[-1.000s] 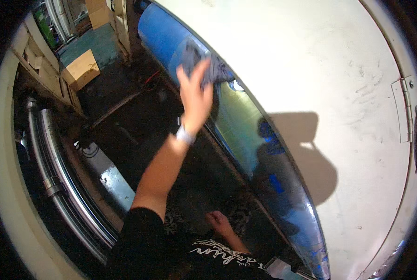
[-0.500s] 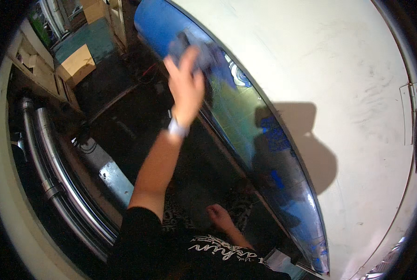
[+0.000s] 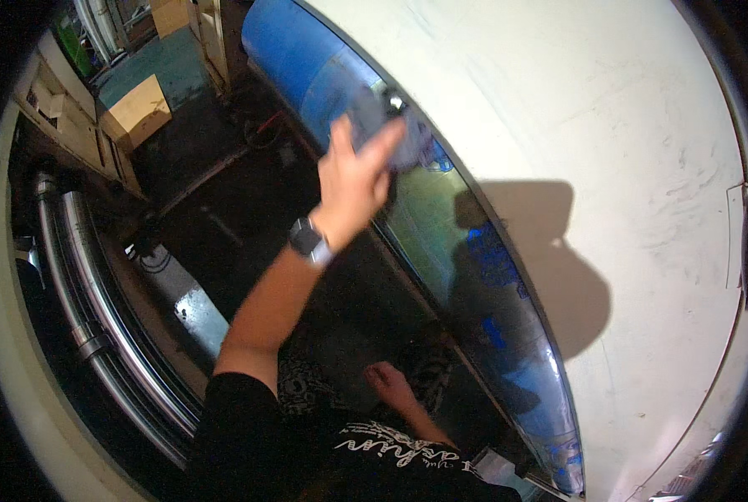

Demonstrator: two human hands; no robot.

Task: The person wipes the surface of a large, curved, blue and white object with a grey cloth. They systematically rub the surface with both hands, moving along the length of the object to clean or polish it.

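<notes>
My left hand (image 3: 353, 184), with a watch on the wrist, reaches up over a long, curved blue and green plate-like surface (image 3: 428, 222). Its fingers press a dark grey-blue rag (image 3: 411, 149) against the upper part of that surface. Motion blurs the rag's outline. Dark blue printed patterns and smears mark the surface, and part of it lies in my shadow. Low in front of my body hangs my right hand (image 3: 382, 381), dim, its fingers curled and nothing visible in them; it stays apart from the surface.
A broad off-white panel (image 3: 642, 109) borders the curved surface on the right. Shiny metal rollers (image 3: 127, 309) run along the left side. A metal strip (image 3: 198, 314) lies beside them. Farther back, a piece of cardboard (image 3: 139, 109) rests near the greenish floor (image 3: 160, 67).
My left hand and the rag have moved down and to the right along the curved surface. The wrist has turned, bringing the watch face into sight. My right hand has barely moved.
</notes>
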